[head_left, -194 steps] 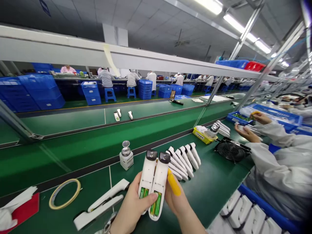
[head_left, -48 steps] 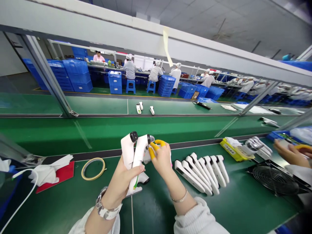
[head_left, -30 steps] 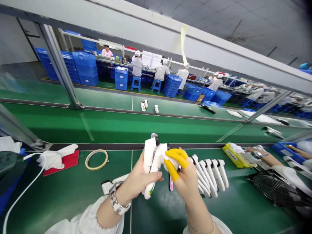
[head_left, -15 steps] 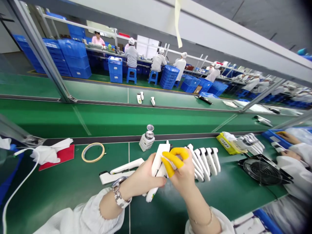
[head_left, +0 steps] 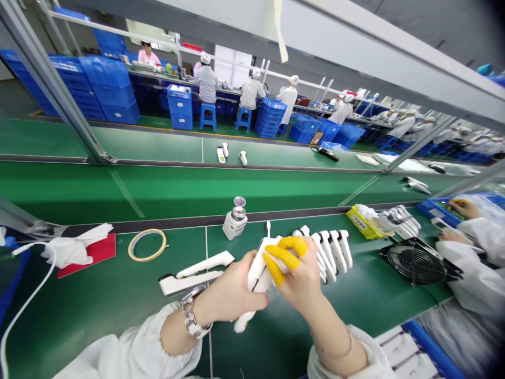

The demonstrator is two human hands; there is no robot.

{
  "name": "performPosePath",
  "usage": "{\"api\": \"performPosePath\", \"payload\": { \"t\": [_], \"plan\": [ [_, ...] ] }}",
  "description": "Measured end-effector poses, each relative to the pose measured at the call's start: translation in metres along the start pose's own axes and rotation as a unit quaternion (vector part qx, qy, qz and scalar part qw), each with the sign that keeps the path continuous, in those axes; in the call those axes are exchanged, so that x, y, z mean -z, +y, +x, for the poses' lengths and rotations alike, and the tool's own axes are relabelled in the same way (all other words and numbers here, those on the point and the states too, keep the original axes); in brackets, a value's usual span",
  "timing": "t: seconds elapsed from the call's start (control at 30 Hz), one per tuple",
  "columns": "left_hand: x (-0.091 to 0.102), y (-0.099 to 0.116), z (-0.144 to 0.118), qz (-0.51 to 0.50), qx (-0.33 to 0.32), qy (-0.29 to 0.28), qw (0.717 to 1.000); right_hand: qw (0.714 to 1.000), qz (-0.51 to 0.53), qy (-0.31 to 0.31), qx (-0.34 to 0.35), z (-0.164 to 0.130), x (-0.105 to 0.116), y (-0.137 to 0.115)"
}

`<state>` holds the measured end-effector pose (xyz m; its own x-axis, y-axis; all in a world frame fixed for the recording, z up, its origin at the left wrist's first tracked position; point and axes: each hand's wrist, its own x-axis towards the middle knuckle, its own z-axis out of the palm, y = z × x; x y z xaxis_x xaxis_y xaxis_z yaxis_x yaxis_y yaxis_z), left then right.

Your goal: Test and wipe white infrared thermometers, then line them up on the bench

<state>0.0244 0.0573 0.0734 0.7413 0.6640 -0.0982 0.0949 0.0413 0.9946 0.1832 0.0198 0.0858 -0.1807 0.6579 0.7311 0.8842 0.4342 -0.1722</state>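
My left hand (head_left: 236, 289) is closed around a white handheld device (head_left: 241, 322), thermometer-like in shape, with a small green mark near its lower end. Yellow finger cots cover fingertips of my right hand (head_left: 298, 271), which is pinched against the upper part of that device. A cotton swab (head_left: 269, 227) sticks up by those fingers, seemingly held in them; the rest of its stick is hidden. To the left lie two long white devices (head_left: 191, 281). A row of similar white devices (head_left: 335, 251) lies just beyond my right hand.
A metal-topped bottle (head_left: 235, 225) stands near the bench's back edge, its lid up. Leftward are a tape roll (head_left: 131, 251), a red sheet (head_left: 103, 255) with tissues and a white cable (head_left: 29, 308). On the right are a yellow bin (head_left: 365, 230), a black fan (head_left: 418, 263) and a co-worker's hands (head_left: 465, 209).
The view has shifted slightly. More of the cotton swab shows above the device, which both hands still hold or touch. The co-worker's hands at the right have moved a little.
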Motion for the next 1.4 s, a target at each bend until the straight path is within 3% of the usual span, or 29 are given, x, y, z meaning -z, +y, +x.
{"api": "performPosePath", "payload": {
  "t": [0.1,0.2,0.33,0.47,0.6,0.7,0.83,0.97,1.2,1.4],
  "plan": [
    [0.000,0.001,0.000,0.010,0.000,-0.008,1.000,0.999,0.021,-0.035,0.025,0.000,0.002,-0.001],
    [-0.001,0.000,0.001,0.010,0.013,-0.013,1.000,1.000,-0.021,-0.008,0.000,0.000,0.001,0.000],
    [-0.001,-0.002,0.002,0.002,0.016,-0.006,1.000,0.999,0.015,-0.043,0.003,-0.001,-0.002,0.001],
    [0.000,-0.005,0.003,0.005,0.018,0.000,1.000,0.999,-0.029,-0.021,-0.022,-0.001,-0.002,0.002],
    [0.000,-0.005,0.003,0.002,0.015,-0.002,1.000,0.999,0.010,-0.046,0.007,-0.002,-0.002,0.003],
    [0.000,-0.004,0.002,-0.001,0.022,0.000,1.000,0.999,-0.030,-0.021,-0.006,-0.003,-0.001,0.004],
    [0.001,-0.003,0.002,-0.006,0.022,0.005,1.000,0.999,0.012,-0.036,0.012,-0.003,0.000,0.004],
    [0.004,0.001,0.000,-0.003,0.017,0.015,1.000,1.000,-0.018,-0.008,-0.011,-0.003,-0.001,0.002],
    [0.004,0.017,-0.009,0.017,-0.018,0.002,1.000,0.997,0.053,0.049,0.020,-0.013,0.003,-0.011],
    [0.003,0.014,-0.007,0.041,-0.025,0.013,0.999,0.999,-0.008,0.046,0.018,-0.001,0.008,-0.010]
  ]
}}
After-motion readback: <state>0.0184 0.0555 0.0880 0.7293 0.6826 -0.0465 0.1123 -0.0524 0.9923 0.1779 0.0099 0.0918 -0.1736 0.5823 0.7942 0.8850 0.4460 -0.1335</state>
